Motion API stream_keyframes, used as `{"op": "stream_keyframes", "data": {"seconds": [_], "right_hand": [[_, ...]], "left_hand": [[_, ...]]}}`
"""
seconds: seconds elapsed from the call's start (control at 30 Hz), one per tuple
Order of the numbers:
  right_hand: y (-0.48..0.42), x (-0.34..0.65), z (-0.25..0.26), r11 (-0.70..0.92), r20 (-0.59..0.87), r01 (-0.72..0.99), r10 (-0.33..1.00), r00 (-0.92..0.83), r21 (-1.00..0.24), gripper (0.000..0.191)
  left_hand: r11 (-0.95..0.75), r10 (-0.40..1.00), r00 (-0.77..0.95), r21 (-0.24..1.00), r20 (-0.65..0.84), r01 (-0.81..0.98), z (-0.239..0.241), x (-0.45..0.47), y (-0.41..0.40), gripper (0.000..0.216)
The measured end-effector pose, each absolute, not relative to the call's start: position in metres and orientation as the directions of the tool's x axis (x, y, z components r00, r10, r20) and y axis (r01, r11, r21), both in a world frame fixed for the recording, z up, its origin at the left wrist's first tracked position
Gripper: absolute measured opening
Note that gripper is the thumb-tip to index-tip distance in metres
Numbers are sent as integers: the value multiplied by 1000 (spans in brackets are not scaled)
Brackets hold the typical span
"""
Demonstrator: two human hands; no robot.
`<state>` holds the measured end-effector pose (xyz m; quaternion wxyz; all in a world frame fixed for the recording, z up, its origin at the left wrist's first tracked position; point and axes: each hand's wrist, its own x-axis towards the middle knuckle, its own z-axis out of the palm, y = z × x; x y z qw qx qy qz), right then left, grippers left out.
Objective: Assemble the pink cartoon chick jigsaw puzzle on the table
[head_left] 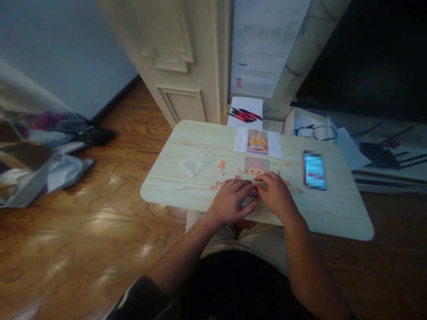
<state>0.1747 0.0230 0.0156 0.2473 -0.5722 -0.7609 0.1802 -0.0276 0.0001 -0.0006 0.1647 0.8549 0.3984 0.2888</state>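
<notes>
A partly assembled jigsaw puzzle with a pink and orange cartoon figure lies mid-table; its lower part is hidden by my hands. My left hand lies at its lower left, fingers stretched out and thumb apart. My right hand is at the lower right edge, fingers bent inward and closed; whatever they hold is too small and hidden to make out. Loose puzzle pieces are scattered left of the puzzle, and more pieces lie beside my right hand. Above the puzzle is a reference picture on white paper.
The pale wooden table has a clear plastic bag at left and a phone at right. Behind it, several red-and-black pens lie on white paper. Glasses rest at back right. Bags sit on the floor at left.
</notes>
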Motion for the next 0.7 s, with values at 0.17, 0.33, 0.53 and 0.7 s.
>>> {"op": "stream_keyframes", "data": {"seconds": [0.17, 0.33, 0.53, 0.7], "right_hand": [[24, 131, 23, 344, 153, 764, 937, -313, -546, 17], [32, 79, 18, 371, 52, 818, 920, -389, -439, 15], [36, 52, 8, 328, 44, 842, 938, -343, -430, 6], [35, 85, 13, 265, 34, 704, 945, -324, -659, 10]], "left_hand": [[-549, 833, 361, 546, 420, 632, 5, -75, 0, 38], [-431, 885, 223, 533, 409, 728, 1, -128, -1, 37], [-416, 877, 156, 556, 454, 720, -5, -142, -9, 36], [-481, 847, 197, 554, 493, 680, -4, -119, -12, 33]]}}
